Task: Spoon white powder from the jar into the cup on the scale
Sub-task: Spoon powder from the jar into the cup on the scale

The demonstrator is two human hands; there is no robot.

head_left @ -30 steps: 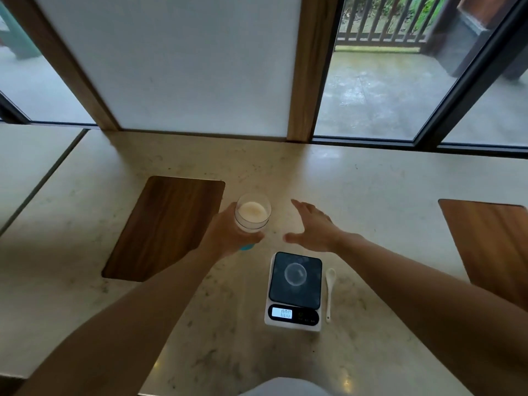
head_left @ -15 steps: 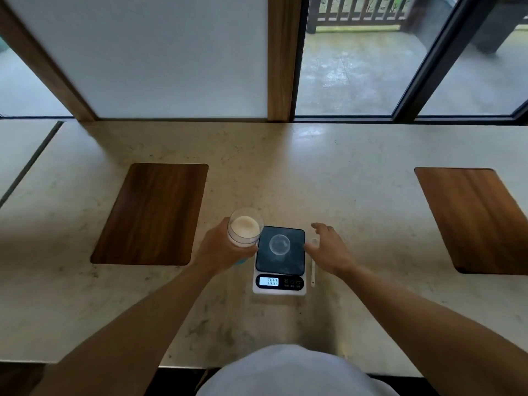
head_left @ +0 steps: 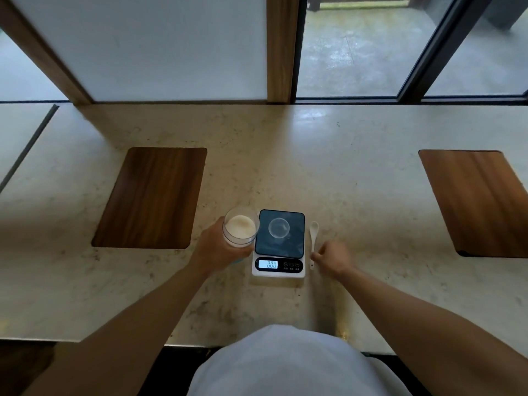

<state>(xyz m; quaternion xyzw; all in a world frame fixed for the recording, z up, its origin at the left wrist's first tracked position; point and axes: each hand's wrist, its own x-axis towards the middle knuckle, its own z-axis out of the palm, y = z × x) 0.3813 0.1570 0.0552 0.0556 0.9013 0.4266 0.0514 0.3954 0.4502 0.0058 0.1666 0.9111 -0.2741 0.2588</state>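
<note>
My left hand (head_left: 213, 250) grips the open jar (head_left: 241, 230) of white powder just left of the scale (head_left: 279, 243), while my right hand (head_left: 333, 258) pinches the white spoon's (head_left: 313, 238) handle on the table (head_left: 357, 181).

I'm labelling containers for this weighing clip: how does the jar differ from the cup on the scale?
The clear jar of white powder is held in the left hand beside the scale; the small clear cup stands alone on the black scale platform. The jar looks wider. The jar holds powder; the cup looks empty. Both are transparent and open-topped.
</note>
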